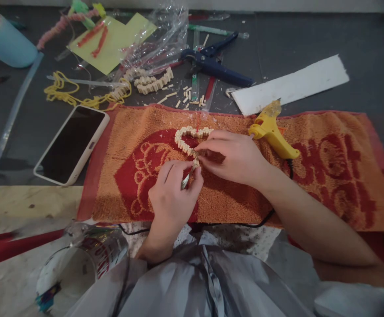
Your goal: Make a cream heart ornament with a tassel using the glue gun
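A heart-shaped outline of short pale wooden sticks (182,140) lies on the orange towel (224,200), over its dark red patch. My right hand (236,156) reaches in from the right, its fingertips closed at the lower end of the outline. Just below, my left hand (173,189) pinches a thin silvery tool (185,180), whose exact kind is partly covered by the fingers. Both hands' fingertips nearly meet at the bottom point, where they hide some sticks. Right of my right hand, a yellow glue gun (272,134) rests on the towel.
A phone (71,145) overlaps the towel's left edge. Behind the towel are loose stick pieces (188,94), blue cutters (216,66), yellow yarn (61,90), a white strip (294,86), and clear plastic wrapping (165,35). A clear bucket (69,268) stands below the table edge.
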A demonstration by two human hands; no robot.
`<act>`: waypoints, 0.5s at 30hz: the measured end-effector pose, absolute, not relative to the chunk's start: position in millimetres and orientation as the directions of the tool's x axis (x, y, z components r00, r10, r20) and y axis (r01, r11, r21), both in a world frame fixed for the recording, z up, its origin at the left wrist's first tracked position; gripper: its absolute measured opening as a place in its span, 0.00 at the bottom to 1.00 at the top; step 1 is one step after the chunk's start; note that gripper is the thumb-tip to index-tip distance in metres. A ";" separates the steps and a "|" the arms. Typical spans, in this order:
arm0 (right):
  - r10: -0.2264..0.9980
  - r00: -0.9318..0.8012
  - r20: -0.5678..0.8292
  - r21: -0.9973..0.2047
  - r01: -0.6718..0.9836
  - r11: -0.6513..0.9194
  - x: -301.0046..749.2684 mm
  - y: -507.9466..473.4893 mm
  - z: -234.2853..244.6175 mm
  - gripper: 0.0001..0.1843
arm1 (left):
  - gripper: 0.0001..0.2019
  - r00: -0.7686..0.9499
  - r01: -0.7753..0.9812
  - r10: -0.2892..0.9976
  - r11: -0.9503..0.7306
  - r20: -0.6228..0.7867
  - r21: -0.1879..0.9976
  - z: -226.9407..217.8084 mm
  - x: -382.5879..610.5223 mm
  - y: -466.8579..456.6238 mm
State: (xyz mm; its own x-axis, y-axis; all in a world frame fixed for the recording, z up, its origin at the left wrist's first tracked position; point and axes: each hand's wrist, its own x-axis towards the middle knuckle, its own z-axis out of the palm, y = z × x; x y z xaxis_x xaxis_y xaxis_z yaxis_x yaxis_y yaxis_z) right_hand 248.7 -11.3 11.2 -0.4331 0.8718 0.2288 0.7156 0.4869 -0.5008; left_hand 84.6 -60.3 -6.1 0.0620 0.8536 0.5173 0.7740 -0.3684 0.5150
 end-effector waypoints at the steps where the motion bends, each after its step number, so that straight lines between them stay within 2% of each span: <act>1: 0.873 -0.434 0.225 -0.499 0.718 0.485 248.7 -11.3 11.3 0.10 | 0.02 0.062 0.775 0.853 -0.368 0.518 0.514 -6.1 84.5 -60.3; 15: 0.873 -0.438 0.216 -0.448 0.750 0.487 250.2 -11.2 10.2 0.10 | 0.02 0.042 0.783 0.855 -0.349 0.516 0.515 -6.1 84.7 -60.7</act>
